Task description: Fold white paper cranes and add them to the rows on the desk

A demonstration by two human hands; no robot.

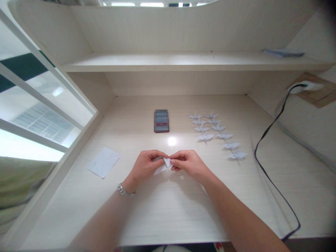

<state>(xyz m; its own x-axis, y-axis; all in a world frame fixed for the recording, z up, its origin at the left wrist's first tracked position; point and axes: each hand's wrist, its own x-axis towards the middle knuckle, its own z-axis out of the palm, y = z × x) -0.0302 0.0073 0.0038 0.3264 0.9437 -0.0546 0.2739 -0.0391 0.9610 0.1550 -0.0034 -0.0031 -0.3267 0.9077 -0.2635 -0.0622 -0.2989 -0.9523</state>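
Across the pale desk [168, 217] a black cable [265, 175] trails down the right side. The left hand [144, 167] and right hand [190, 164] meet at mid-desk, fingertips closed together. A flat sheet [104, 161] lies to their left, and rows of paper cranes [217, 134] lie further back on the right. Smallest is the folded paper [163, 166], pinched between both hands just above the desk. An uneven pinch could skew its crease or tear a thin flap.

Fingers [155, 154] hide part of the folded paper [163, 166].
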